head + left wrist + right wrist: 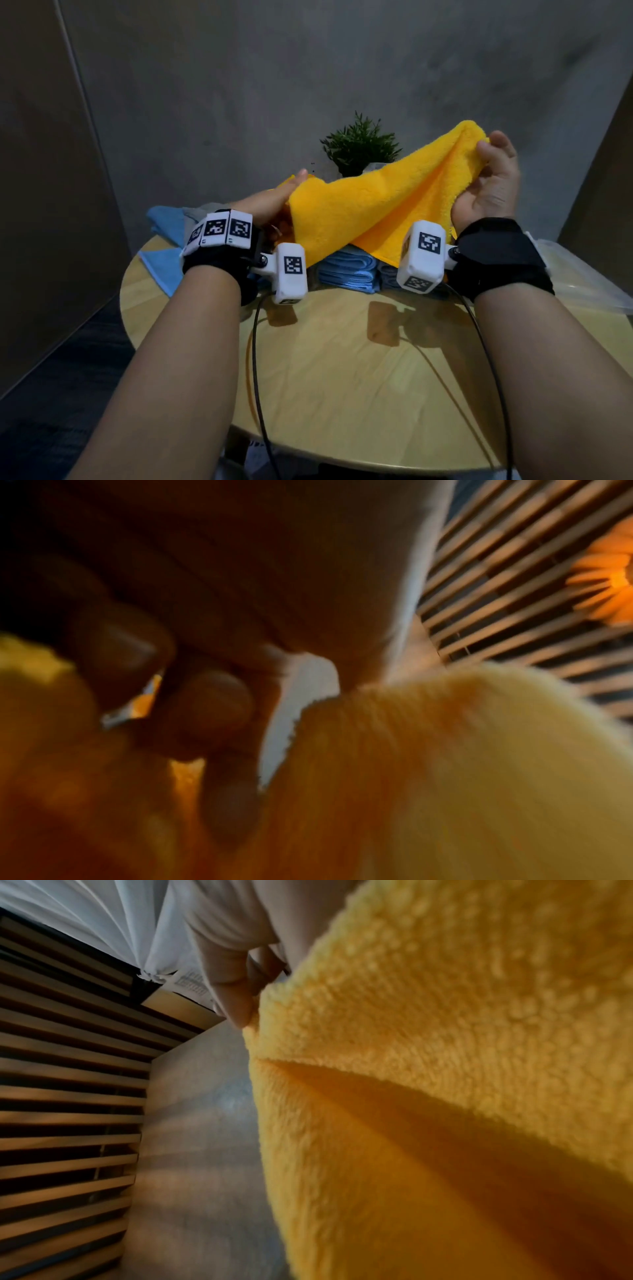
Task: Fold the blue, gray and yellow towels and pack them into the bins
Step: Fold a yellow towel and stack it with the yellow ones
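Observation:
A yellow towel (370, 209) hangs in the air above the round wooden table (359, 370), stretched between both hands. My left hand (274, 202) holds its lower left corner; the left wrist view shows curled fingers (205, 712) against the yellow pile (445, 777). My right hand (489, 181) is raised higher and pinches the upper right corner, thumb (232, 999) on the towel's edge (428, 1042). Under the towel lie a folded blue towel (346, 274) and a folded gray towel (388, 277). More blue cloth (161, 263) and gray cloth (198, 212) lie at the left.
A small green plant (359, 144) stands at the back of the table, behind the towel. A clear plastic bin (582, 274) sits at the right edge of the table. Two black cables (257, 359) run from the wrist cameras across the tabletop. Gray walls enclose the table.

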Demonstrator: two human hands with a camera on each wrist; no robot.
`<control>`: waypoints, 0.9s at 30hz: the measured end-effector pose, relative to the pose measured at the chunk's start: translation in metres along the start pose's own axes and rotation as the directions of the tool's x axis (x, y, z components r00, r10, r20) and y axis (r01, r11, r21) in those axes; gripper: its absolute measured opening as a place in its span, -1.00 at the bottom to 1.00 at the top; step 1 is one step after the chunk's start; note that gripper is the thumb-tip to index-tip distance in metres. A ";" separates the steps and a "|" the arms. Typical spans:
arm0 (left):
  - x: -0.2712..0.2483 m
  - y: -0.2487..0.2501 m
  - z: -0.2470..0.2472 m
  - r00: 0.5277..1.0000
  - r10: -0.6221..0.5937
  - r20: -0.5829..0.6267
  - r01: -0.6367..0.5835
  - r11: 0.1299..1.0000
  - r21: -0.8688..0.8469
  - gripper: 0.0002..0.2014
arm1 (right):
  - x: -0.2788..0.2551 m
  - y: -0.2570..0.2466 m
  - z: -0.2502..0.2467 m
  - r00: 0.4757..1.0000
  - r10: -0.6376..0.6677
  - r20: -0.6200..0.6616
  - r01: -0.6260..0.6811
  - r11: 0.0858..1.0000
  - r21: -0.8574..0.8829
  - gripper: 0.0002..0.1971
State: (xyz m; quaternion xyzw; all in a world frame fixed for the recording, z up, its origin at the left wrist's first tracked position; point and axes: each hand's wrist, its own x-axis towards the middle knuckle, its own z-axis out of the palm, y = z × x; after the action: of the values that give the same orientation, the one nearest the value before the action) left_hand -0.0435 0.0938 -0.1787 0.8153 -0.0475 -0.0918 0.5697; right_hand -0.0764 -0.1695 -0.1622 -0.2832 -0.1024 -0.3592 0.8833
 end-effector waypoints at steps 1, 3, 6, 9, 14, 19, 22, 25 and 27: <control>0.000 -0.001 0.001 0.998 0.020 0.060 -0.019 1.000 -0.012 -0.41 | 0.000 0.000 0.000 1.000 -0.011 -0.013 0.010 0.999 -0.033 -0.82; 0.003 0.000 -0.001 0.988 0.145 0.052 -0.139 0.983 -0.117 -0.50 | -0.001 0.000 0.000 0.999 -0.029 -0.039 0.025 0.995 -0.097 -0.81; -0.003 0.010 -0.004 0.938 0.318 -0.139 -0.346 0.811 -0.472 -0.58 | 0.000 -0.004 -0.001 0.998 -0.027 -0.063 0.023 0.997 -0.069 -0.79; -0.008 0.019 -0.005 0.903 0.344 -0.258 -0.422 0.587 -0.691 -0.66 | -0.004 -0.009 0.004 0.999 -0.040 -0.032 0.038 0.996 -0.081 -0.77; -0.014 0.022 -0.002 0.889 0.314 -0.333 -0.457 0.658 -0.598 -0.76 | -0.009 -0.011 0.013 0.996 -0.092 0.012 0.093 0.992 -0.087 -0.73; -0.011 0.017 -0.012 0.912 0.216 -0.349 -0.393 0.707 -0.589 -0.57 | -0.007 -0.007 0.010 0.994 -0.103 0.027 0.105 0.988 -0.115 -0.71; -0.010 0.014 -0.010 0.956 0.212 -0.204 -0.293 0.627 -0.721 -0.46 | -0.005 -0.007 0.009 0.993 -0.114 0.018 0.115 0.985 -0.127 -0.69; -0.010 0.015 -0.010 0.960 0.270 -0.072 -0.213 0.543 -0.812 -0.35 | -0.002 -0.005 0.005 0.993 -0.120 -0.013 0.117 0.981 -0.155 -0.67; -0.010 0.013 -0.013 0.951 0.305 -0.050 -0.204 0.497 -0.844 -0.36 | 0.000 -0.003 0.000 0.991 -0.130 -0.043 0.120 0.975 -0.188 -0.66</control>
State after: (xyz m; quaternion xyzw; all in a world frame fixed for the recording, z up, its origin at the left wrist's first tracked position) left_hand -0.0499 0.1029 -0.1608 0.4189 -0.1474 -0.0612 0.8939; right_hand -0.0786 -0.1712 -0.1608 -0.3471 -0.0620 -0.4295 0.8314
